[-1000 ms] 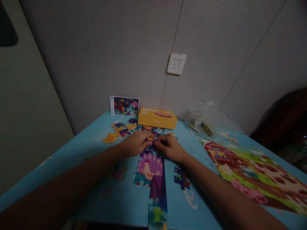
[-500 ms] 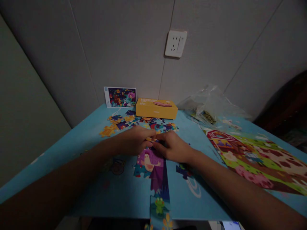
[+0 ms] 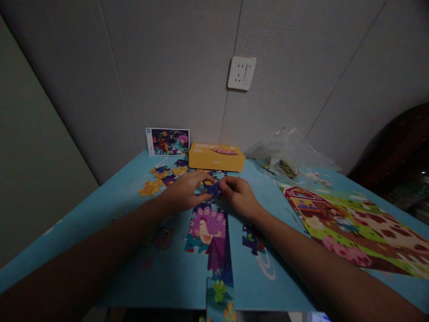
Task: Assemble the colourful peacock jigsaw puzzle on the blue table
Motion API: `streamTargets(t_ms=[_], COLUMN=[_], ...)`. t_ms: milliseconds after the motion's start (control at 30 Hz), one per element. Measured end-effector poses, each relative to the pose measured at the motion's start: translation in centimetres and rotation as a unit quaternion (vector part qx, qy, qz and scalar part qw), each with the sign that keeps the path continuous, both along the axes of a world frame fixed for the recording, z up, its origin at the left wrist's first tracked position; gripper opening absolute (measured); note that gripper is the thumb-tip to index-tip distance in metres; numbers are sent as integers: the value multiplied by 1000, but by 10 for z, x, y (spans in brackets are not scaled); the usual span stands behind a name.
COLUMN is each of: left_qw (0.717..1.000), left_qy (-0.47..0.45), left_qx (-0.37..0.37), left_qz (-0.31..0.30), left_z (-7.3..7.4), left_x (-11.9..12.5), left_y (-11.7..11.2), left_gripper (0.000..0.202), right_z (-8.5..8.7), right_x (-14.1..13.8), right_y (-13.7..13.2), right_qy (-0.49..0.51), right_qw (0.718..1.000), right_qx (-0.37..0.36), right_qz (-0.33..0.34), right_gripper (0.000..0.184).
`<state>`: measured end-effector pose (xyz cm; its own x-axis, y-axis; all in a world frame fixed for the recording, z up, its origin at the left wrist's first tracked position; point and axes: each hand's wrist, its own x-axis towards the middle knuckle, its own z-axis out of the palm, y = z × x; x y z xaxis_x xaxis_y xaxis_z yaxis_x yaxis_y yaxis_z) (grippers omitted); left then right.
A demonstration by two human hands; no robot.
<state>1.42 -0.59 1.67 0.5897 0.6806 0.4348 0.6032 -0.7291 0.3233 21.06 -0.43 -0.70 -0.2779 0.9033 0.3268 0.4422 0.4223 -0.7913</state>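
Note:
My left hand (image 3: 183,193) and my right hand (image 3: 240,197) meet at the middle of the blue table (image 3: 127,188). Both pinch a dark purple puzzle piece (image 3: 214,188) between their fingertips, just above the top edge of a partly joined puzzle with a peacock (image 3: 210,228). That joined strip runs toward me down to a frog piece (image 3: 219,291). Loose orange and purple pieces (image 3: 160,176) lie scattered beyond my left hand. A separate dark piece (image 3: 250,237) rests under my right forearm's side.
A yellow box (image 3: 216,156) stands at the back by the wall, with a reference picture card (image 3: 167,141) leaning left of it. A crumpled clear plastic bag (image 3: 288,156) lies at the back right. A finished farm puzzle (image 3: 351,228) covers the right side. A wall socket (image 3: 241,73) sits above.
Both hands have moved slightly away from me toward the box. The small orange piece seen between the fingers before has given way to a dark purple piece. The camera tilted a little.

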Motion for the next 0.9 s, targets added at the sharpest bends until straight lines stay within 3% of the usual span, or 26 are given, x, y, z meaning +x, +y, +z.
streamTargets(t_ms=[300, 900], left_qw=[999, 999], left_qy=[33, 34], left_qx=[37, 27], left_qz=[-4, -5], left_z=[-3, -7], left_x=[-2, -2], left_y=[2, 4], left_gripper=[32, 30], right_z=[3, 5], right_x=[-4, -9], right_y=[-2, -4], right_qy=[23, 63], right_qw=[999, 993], right_qx=[-36, -87], right_qz=[26, 48], right_gripper=[26, 13])
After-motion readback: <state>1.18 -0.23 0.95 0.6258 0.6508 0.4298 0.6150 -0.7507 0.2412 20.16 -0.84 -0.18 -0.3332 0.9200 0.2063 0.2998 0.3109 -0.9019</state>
